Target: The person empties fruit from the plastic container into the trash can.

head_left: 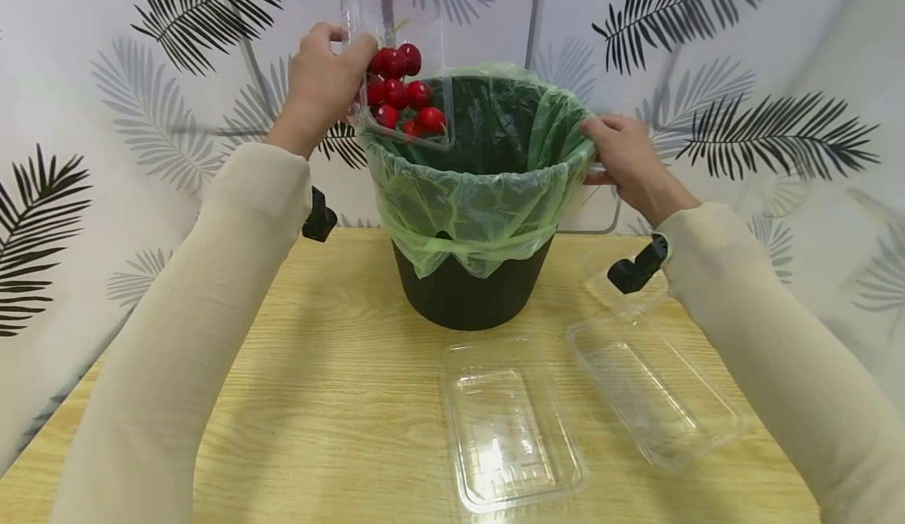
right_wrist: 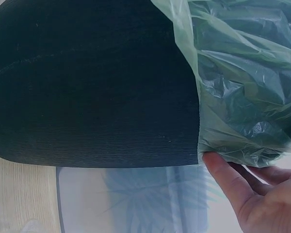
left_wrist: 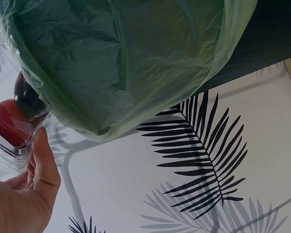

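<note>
My left hand (head_left: 325,80) grips the side of a clear plastic container (head_left: 447,104), steeply tilted over the left rim of a black bin (head_left: 470,296). Red cherries (head_left: 396,93) are bunched in its lower end, some with a green stem showing. A thin green bag (head_left: 467,202) lines the bin and folds down outside its rim. My right hand (head_left: 625,151) holds the bin's right rim through the bag, thumb on top. In the left wrist view, the left hand (left_wrist: 34,187) shows beside the bag; in the right wrist view, fingers (right_wrist: 228,179) touch the bag's underside.
A clear plastic tray (head_left: 509,430) lies on the wooden table (head_left: 318,398) in front of the bin. Another clear container (head_left: 657,398) lies to its right, with a further clear piece (head_left: 615,280) behind it. A leaf-patterned cloth (head_left: 742,60) hangs behind.
</note>
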A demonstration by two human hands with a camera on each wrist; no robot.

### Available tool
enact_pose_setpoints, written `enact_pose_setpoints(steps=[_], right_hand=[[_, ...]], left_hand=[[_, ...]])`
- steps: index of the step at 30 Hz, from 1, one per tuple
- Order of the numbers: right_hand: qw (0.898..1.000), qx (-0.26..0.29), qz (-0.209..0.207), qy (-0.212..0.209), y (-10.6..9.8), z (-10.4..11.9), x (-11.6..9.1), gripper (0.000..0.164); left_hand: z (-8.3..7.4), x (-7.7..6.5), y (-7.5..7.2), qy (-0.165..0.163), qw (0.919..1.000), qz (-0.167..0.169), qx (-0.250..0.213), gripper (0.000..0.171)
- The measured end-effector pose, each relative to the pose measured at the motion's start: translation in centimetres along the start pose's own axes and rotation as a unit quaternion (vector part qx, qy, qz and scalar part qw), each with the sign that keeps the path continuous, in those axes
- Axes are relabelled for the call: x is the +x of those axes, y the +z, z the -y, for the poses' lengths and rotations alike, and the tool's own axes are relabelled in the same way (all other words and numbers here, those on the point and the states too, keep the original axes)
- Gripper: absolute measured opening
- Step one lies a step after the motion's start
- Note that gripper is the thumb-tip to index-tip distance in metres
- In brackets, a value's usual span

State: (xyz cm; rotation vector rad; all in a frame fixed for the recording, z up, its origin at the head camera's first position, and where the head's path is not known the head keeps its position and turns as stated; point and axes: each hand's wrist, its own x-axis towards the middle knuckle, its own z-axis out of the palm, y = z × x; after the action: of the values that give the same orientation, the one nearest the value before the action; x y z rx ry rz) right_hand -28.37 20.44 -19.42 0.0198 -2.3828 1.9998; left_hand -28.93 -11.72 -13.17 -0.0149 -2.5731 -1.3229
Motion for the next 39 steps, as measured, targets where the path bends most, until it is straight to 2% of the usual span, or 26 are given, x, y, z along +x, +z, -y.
enact_pose_setpoints(steps=[6,12,18,30,39], right_hand=[[1.0,0.002,-0.001,0.001,0.0,0.0,0.0,0.023],[1.0,0.002,-0.001,0.002,0.0,-0.1,0.1,0.023],[1.0,0.002,0.0,-0.003,0.1,-0.1,0.1,0.023],[1.0,-0.006,-0.003,-0.002,0.1,-0.1,0.0,0.025],[1.0,-0.002,-0.006,0.0,0.0,-0.1,-0.1,0.024]], left_hand=[[0.0,0.1,0.2,0.013,0.9999,0.002,0.006,0.06],[0.1,-0.1,0.5,0.061,0.9973,-0.004,0.042,0.061],[0.2,0.0,0.9,0.097,0.9938,-0.01,0.055,0.062],[0.1,0.0,1.2,0.114,0.9912,-0.015,0.067,0.062],[0.0,-0.1,1.6,0.145,0.9869,-0.022,0.067,0.062]])
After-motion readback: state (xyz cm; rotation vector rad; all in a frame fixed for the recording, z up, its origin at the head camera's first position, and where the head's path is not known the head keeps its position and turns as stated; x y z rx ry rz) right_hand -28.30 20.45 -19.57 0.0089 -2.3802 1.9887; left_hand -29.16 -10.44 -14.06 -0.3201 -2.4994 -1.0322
